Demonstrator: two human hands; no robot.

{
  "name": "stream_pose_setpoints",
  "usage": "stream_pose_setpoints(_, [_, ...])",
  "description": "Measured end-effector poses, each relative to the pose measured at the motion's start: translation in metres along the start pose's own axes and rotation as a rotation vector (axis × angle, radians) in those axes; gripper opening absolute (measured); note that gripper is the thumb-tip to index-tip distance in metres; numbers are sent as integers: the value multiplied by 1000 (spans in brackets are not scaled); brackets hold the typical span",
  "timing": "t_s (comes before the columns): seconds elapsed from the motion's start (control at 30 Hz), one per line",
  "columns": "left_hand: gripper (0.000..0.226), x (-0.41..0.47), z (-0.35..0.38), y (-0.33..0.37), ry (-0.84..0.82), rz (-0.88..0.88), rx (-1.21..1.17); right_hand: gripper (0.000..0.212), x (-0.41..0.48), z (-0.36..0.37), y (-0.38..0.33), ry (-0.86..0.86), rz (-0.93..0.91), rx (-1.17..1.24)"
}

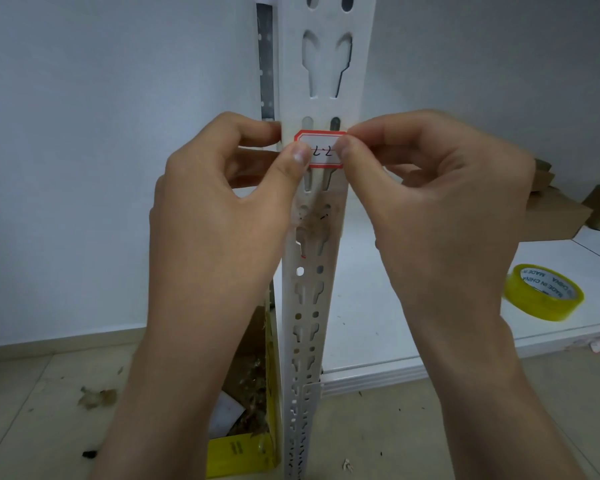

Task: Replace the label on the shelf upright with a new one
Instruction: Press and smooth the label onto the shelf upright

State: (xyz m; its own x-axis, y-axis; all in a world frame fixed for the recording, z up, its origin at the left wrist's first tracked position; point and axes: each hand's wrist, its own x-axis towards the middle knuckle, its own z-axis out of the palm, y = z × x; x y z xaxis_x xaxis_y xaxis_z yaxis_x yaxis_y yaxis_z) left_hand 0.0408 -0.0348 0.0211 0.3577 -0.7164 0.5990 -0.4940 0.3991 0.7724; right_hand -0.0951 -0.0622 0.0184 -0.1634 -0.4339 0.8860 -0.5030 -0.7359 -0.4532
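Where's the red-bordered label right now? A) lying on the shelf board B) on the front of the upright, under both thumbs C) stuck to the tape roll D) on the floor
B: the label sits against the front of the white upright, with the thumb of the left hand on its left end and the right hand pinching its right end.

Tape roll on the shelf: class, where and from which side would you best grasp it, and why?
Pinch the ring wall of the tape roll, one finger inside the open core, coming from above: it lies flat on the shelf, hole facing up.
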Motion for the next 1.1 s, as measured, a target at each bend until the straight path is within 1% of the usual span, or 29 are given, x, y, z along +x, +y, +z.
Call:
stream_pose_setpoints(0.2, [20,-1,1,0,11,9,12,12,0,1,0,-30,-41,-57])
stream_pose_setpoints(0.47, [20,-1,3,-1,25,29,21,4,4,-1,-3,-68,-1,-112])
stream_pose_setpoints(0.57, [24,-1,3,-2,30,25,16,4,4,-3,-3,-93,10,-116])
stream_pose_setpoints(0.87, [20,-1,3,-1,31,21,20,6,2,-3,0,-51,-9,-96])
stream_pose_setpoints(1.1, [21,-1,3,0,21,21,46,7,4,-3,-3,-97,-1,-132])
